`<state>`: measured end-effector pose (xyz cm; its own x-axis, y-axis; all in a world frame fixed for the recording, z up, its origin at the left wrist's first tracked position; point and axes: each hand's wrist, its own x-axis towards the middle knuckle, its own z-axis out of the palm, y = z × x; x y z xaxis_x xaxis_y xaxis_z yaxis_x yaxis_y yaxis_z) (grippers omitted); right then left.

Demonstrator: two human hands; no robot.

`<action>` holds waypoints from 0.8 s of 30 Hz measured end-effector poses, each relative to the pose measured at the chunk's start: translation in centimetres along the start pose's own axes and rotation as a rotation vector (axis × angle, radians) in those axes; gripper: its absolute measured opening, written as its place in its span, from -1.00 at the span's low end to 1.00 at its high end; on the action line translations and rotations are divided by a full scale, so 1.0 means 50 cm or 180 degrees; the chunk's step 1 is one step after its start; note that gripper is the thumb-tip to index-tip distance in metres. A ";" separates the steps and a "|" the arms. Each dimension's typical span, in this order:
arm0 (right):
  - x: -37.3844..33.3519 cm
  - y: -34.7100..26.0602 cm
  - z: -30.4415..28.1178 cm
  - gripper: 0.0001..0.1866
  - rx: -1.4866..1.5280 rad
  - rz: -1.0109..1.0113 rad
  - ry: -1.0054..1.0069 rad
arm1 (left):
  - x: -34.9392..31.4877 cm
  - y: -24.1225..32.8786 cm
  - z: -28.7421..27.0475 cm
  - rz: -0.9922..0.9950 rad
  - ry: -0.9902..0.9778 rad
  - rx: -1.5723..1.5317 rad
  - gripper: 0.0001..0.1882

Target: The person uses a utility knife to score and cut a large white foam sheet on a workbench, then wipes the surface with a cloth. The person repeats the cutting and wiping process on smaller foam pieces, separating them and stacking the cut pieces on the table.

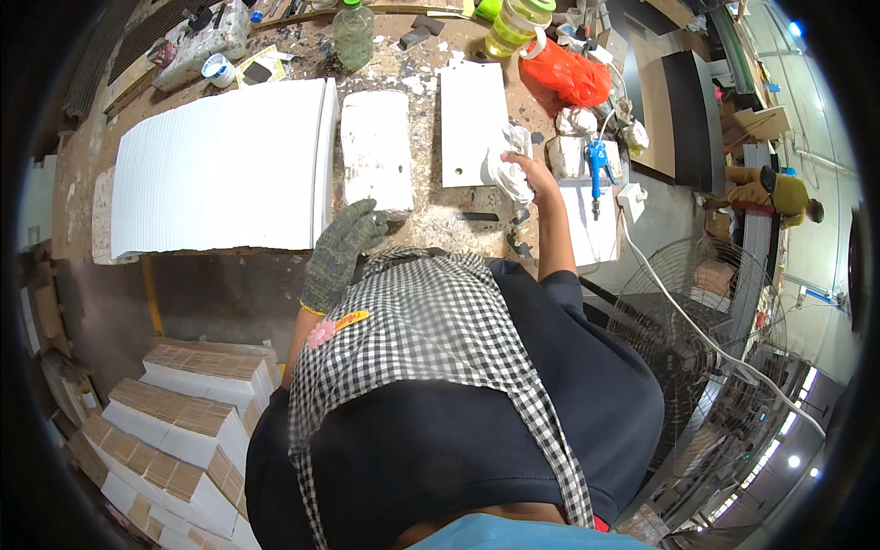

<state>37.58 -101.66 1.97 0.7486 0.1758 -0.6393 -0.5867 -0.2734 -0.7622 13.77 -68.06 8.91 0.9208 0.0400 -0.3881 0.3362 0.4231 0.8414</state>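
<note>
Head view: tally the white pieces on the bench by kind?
Ribbed white panel stack: 1
Paint-crusted white block, under gloved left hand: 1
Flat white board: 1
White rag in right hand: 1
Total: 4

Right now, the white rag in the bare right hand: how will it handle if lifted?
The white rag is bunched in the right hand, so probably floppy and easy to crush. It looks light for its size. Pressed on the flat white panel, it would likely slide rather than roll.
</note>
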 end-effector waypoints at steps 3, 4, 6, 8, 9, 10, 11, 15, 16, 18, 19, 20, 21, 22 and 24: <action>0.055 0.040 -0.024 -0.53 -0.0464 0.0050 0.0204 | -0.023 -0.007 -0.005 -0.0503 0.0493 -0.0659 -0.55; 0.069 0.051 -0.027 -0.55 -0.0594 0.0037 0.0320 | -0.038 -0.007 -0.010 -0.0491 0.0592 -0.0638 -0.55; 0.080 0.064 -0.037 -0.53 -0.0894 0.0056 0.0407 | -0.066 -0.007 -0.022 -0.0435 0.0745 -0.0555 -0.55; 0.062 0.053 -0.053 -0.52 -0.1831 -0.0001 0.0782 | -0.097 -0.009 -0.035 -0.0382 0.0900 -0.0412 -0.55; 0.048 0.037 -0.056 -0.51 -0.2354 0.0074 0.1000 | -0.111 -0.010 -0.040 -0.0362 0.0982 -0.0350 -0.55; 0.024 0.013 -0.065 -0.52 -0.3296 0.0217 0.0986 | -0.125 -0.012 -0.044 -0.0356 0.1062 -0.0301 -0.55; -0.006 -0.022 -0.078 -0.52 -0.4304 0.0444 0.0986 | -0.136 -0.014 -0.048 -0.0340 0.1122 -0.0240 -0.55; -0.080 -0.158 -0.033 -0.53 -0.3821 -0.0175 0.0429 | -0.173 -0.018 -0.049 -0.0277 0.1330 -0.0084 -0.56; -0.078 -0.182 0.008 -0.54 -0.3261 -0.0814 0.0033 | -0.177 -0.019 -0.049 -0.0249 0.1378 -0.0045 -0.56; -0.041 -0.212 0.131 -0.53 -0.2203 -0.1325 -0.0437 | -0.181 -0.019 -0.050 -0.0176 0.1434 0.0036 -0.56; -0.015 -0.219 0.200 -0.49 -0.1273 -0.1260 -0.0973 | -0.179 -0.020 -0.049 -0.0130 0.1443 0.0089 -0.56; 0.019 -0.229 0.269 -0.49 -0.1273 -0.1349 -0.1091 | -0.175 -0.020 -0.051 -0.0068 0.1436 0.0151 -0.56; 0.056 -0.238 0.342 -0.47 -0.0943 -0.1682 -0.1284 | -0.169 -0.022 -0.050 -0.0019 0.1438 0.0200 -0.56; 0.091 -0.251 0.400 -0.48 -0.0873 -0.1434 -0.1245 | -0.163 -0.023 -0.051 0.0035 0.1429 0.0258 -0.56; 0.145 -0.275 0.486 -0.47 -0.1355 -0.1355 -0.1212 | -0.150 -0.025 -0.049 0.0112 0.1426 0.0346 -0.56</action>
<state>43.56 -73.67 5.34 0.6806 0.6464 -0.3450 -0.0375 -0.4395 -0.8975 5.95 -66.69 9.87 0.7638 0.4499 -0.4628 0.3472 0.3180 0.8822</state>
